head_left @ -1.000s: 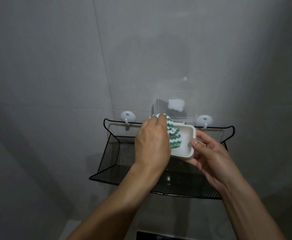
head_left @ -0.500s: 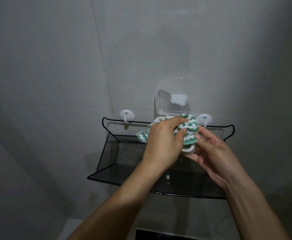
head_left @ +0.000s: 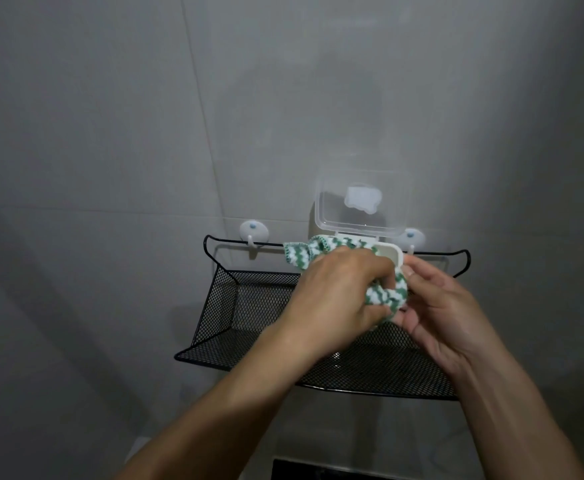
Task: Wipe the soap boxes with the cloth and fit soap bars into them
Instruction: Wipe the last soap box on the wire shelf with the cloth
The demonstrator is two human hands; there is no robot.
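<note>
A home bathroom; large grey wall tiles [head_left: 110,133], black mesh caddy [head_left: 249,313] on stick-on hooks [head_left: 254,232]

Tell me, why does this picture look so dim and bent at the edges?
Head view: low light, grey tiled wall darkening toward the corners; wide-angle lens bows the mesh basket; clear lid shows faint glare; left hand and striped cloth look slightly soft.

soap box [head_left: 392,255] mostly hidden, forearms cropped

white soap box [head_left: 392,255] (lid open), green-white cloth [head_left: 386,296] bunched against it
</note>
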